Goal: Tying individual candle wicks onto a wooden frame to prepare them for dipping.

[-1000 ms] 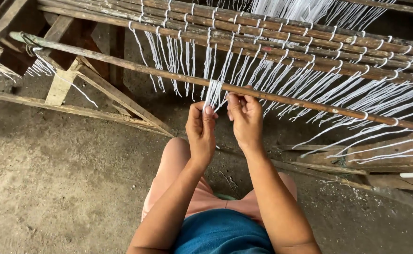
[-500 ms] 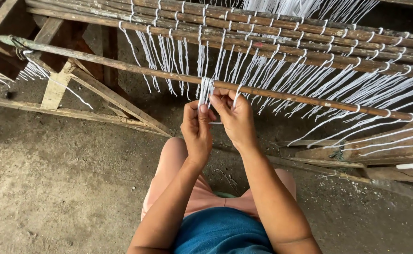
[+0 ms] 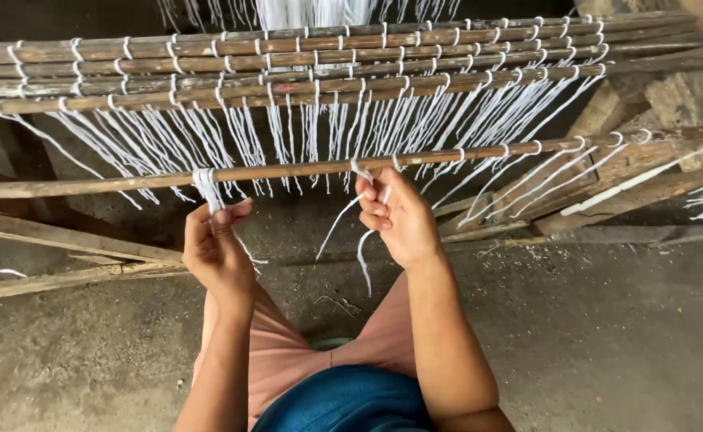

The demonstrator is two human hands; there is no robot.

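Observation:
A long brown wooden rod runs across in front of me, with white yarn loops tied along it. My left hand pinches a bunch of white strands wrapped around the rod at its left part. My right hand grips a loose white yarn strand just below the rod; the strand's ends dangle under the hand. Behind the rod, several more wooden rods lie stacked with many white threads hanging from them.
A wooden frame slants at the left, and wooden beams stand at the right. Bare concrete floor lies below. My knees in pink shorts and a blue top are at the bottom centre.
The view has swung, so the rods now lie level. My hands, close together before, have spread apart: the left stays on the wrapped bunch, the right has moved right along the rod holding a strand.

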